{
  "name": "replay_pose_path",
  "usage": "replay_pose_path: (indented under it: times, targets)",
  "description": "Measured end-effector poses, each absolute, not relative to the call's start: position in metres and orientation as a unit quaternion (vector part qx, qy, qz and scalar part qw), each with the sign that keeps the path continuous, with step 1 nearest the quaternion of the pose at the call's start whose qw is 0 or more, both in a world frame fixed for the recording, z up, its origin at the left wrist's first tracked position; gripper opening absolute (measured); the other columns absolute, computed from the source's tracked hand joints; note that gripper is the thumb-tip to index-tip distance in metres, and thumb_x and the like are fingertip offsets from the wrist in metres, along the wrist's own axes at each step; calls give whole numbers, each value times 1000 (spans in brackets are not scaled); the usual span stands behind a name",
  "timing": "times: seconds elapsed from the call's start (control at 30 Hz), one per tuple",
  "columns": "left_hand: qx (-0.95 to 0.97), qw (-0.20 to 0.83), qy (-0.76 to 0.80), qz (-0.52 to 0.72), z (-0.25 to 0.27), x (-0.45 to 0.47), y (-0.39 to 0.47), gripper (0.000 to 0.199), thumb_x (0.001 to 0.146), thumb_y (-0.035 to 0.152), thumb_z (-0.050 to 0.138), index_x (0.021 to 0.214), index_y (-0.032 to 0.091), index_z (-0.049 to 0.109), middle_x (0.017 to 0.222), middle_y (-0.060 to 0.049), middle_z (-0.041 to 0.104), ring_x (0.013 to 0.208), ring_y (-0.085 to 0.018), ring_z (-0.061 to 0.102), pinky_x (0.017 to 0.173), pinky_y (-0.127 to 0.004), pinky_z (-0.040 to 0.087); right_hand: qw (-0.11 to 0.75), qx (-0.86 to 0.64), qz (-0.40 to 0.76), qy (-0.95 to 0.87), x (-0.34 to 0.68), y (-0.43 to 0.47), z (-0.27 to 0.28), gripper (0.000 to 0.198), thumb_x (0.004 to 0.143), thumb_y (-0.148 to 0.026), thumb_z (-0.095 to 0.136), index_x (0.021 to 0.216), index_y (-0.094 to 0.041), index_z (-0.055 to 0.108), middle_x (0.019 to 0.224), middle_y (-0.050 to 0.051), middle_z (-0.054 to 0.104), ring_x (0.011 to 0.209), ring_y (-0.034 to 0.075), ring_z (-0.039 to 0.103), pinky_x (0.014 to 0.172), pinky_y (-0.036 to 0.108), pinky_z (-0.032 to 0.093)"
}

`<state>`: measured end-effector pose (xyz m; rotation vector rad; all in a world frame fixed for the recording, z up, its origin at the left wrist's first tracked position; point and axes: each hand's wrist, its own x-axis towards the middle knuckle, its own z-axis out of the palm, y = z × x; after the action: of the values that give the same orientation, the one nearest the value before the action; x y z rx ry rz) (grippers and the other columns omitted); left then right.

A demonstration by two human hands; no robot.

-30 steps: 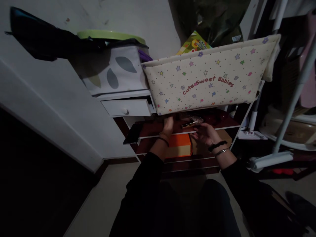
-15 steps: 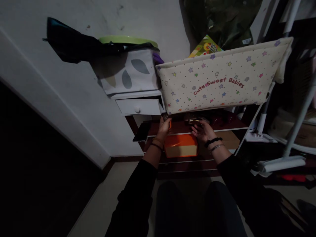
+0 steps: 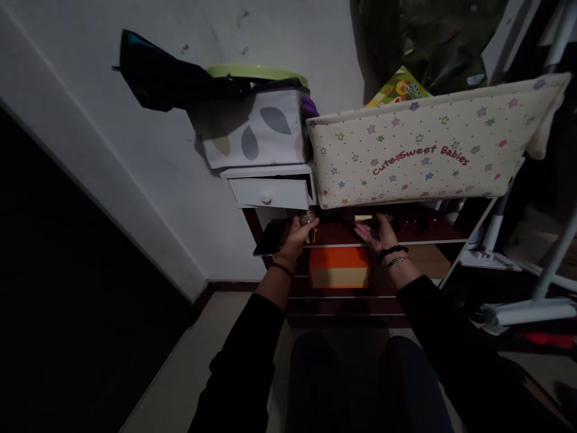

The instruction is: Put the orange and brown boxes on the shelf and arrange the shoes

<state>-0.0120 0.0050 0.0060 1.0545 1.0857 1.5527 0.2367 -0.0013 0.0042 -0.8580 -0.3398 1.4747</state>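
My left hand (image 3: 295, 236) is closed around a glittery object (image 3: 308, 216) on the upper shelf, under the white drawer. An orange patch shows beside its fingers; the rest is hidden in shadow. My right hand (image 3: 377, 236) is at the front edge of the same shelf, palm partly up, fingers stretched and apart, thumb raised. Just beyond its fingers lies a dark item with a pale strip (image 3: 363, 218), its kind unclear. Shiny dark red shoes (image 3: 417, 221) appear to sit right of this hand. A flat black object (image 3: 269, 239) juts from the shelf's left end.
An orange box (image 3: 340, 258) and a brown box (image 3: 426, 260) stand on the lower shelf. Overhead are a white drawer (image 3: 270, 192), a leaf-patterned box (image 3: 252, 135) and a star-printed fabric bin (image 3: 433, 150) overhanging the shelf. A white mop head (image 3: 532, 311) is at right.
The view has shifted, so the furniture appears further right. More of the glittery object shows above my left hand. My right hand's fingers are now straighter and its palm more exposed.
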Motion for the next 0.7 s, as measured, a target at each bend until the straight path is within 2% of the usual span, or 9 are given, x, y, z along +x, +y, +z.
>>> replay_pose_path:
  times: [0.13,0.2,0.37,0.5,0.6,0.7]
  targets:
    - [438,487,433,620,6,-16,3,51,67,28,96,102,22,58,94,-1,71,77,-15,68,75,-29,57,653,-372,633,-186,231,5,9,25,105,-47,47,108,-24,57,86,5,69,79,20,74,68,36,68]
    - [436,494,432,616,6,-16,2,54,64,29,97,100,22,57,92,-1,71,75,-15,68,70,-28,56,655,-372,621,-216,227,8,11,24,103,-47,52,105,-23,58,85,5,70,75,21,73,67,39,68]
    - [423,497,421,630,7,-12,-1,54,63,31,96,98,22,56,96,-1,73,78,-16,71,68,-26,54,678,-394,544,-298,211,12,11,24,85,-38,71,101,-24,59,79,-2,68,67,18,69,64,36,65]
    - [412,494,410,647,8,-5,-3,52,62,29,95,96,22,56,93,1,72,76,-14,69,72,-27,56,707,-405,446,-370,198,12,9,38,72,-35,76,106,-24,64,94,-1,74,85,19,71,74,31,63]
    - [405,493,406,654,8,2,-1,52,62,29,96,95,21,56,88,2,71,73,-13,68,70,-27,55,705,-416,385,-427,192,13,6,44,70,-42,77,108,-23,67,107,3,77,100,23,72,88,35,62]
    - [406,492,401,658,8,9,5,52,61,28,97,95,20,58,82,2,70,70,-13,67,70,-28,55,682,-435,344,-477,187,15,4,48,68,-49,80,107,-23,70,111,6,78,110,28,72,100,43,58]
